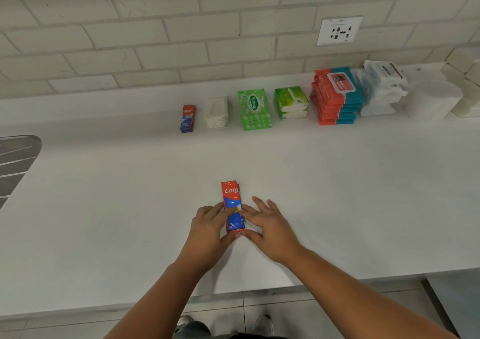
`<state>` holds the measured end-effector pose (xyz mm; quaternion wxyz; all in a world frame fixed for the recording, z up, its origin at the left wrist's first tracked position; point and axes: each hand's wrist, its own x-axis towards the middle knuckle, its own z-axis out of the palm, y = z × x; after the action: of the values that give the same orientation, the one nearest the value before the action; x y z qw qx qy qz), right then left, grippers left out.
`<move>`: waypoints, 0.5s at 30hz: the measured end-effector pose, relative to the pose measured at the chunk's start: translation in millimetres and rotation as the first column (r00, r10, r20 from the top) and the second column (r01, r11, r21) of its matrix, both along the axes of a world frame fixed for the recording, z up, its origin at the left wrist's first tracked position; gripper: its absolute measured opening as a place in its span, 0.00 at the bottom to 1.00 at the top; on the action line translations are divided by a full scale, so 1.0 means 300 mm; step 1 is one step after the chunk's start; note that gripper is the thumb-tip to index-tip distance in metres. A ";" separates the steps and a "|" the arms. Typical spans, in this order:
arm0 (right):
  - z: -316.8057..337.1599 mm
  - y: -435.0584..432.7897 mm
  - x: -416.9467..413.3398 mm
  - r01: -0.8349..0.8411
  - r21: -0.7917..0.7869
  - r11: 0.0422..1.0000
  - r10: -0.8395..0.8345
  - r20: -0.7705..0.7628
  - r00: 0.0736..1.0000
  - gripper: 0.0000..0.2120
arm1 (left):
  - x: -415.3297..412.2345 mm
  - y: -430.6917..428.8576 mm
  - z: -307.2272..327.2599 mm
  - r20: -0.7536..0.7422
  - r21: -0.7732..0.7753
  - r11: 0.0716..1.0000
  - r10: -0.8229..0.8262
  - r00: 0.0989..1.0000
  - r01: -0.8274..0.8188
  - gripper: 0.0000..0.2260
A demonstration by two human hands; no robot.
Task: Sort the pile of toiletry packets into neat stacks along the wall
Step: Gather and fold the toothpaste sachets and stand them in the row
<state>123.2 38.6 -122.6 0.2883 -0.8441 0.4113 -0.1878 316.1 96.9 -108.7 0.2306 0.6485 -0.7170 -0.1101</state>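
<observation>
Squaring up a small bundle of red-and-blue toothpaste sachets point(233, 207) near the front edge of the white tabletop point(104, 209), both hands on it. Left hand point(209, 231) grip: fingers curled against the bundle's left side, thumb at the near end, pinching the sachets. Right hand point(267, 228) grip: index finger and thumb pressed on the bundle's right edge and near corner, other fingers spread and lifted off. Bundle lies flat, long axis pointing toward the wall, printed side up.

Along the tiled wall point(155, 40), stacks in a row, left to right:
- second toothpaste sachet stack point(188, 118), short
- white sachet stack point(217, 112), just beside it
- green wipes stack point(254, 109)
- green-and-white tissue packs point(292, 102)
- red-and-teal wipes stack point(336, 96), tallest
- white packet stack point(381, 88), touching the red-and-teal one
- white roll point(431, 100), then white blocks point(467, 92) at far right

The hand-held bundle sits well apart from that row, roughly in line with the white sachets and the green wipes.

Wall socket point(339, 31) above the red-and-teal stack. Metal drainer point(15, 162) at the left edge. Shoes point(263, 325) and floor tiles visible below the tabletop edge.
</observation>
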 end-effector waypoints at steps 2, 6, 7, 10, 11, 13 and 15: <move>0.003 0.001 0.006 0.004 -0.011 1.000 -0.004 -0.021 1.000 0.24 | -0.005 0.001 -0.011 0.046 -0.074 0.997 0.008 0.999 -0.004 0.24; 0.011 -0.017 0.022 -0.004 0.005 1.000 0.004 -0.067 0.998 0.25 | 0.006 -0.003 -0.027 0.085 -0.145 0.989 0.022 0.996 -0.009 0.23; 0.015 -0.027 0.029 -0.007 0.016 1.000 0.008 -0.079 0.997 0.26 | 0.011 -0.006 -0.028 0.092 -0.155 0.988 0.034 0.995 -0.020 0.23; 0.027 -0.065 0.062 -0.020 0.029 0.999 0.023 -0.106 0.994 0.26 | 0.028 -0.017 -0.027 0.108 -0.184 0.981 0.085 0.991 -0.064 0.23; 0.031 -0.078 0.077 -0.025 0.034 0.999 0.029 -0.117 0.993 0.26 | 0.038 -0.021 -0.028 0.106 -0.195 0.978 0.096 0.990 -0.074 0.23; 0.035 -0.106 0.119 -0.034 0.048 0.998 0.041 -0.142 0.989 0.26 | 0.070 -0.032 -0.030 0.092 -0.208 0.974 0.115 0.989 -0.094 0.23; 0.037 -0.130 0.171 -0.042 0.059 0.997 0.050 -0.143 0.989 0.26 | 0.111 -0.045 -0.030 0.069 -0.199 0.973 0.137 0.988 -0.121 0.22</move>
<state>174.5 -0.3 -111.5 0.2857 -0.8563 0.4165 -0.1080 349.3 83.5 -117.8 0.2697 0.6722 -0.6895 0.0024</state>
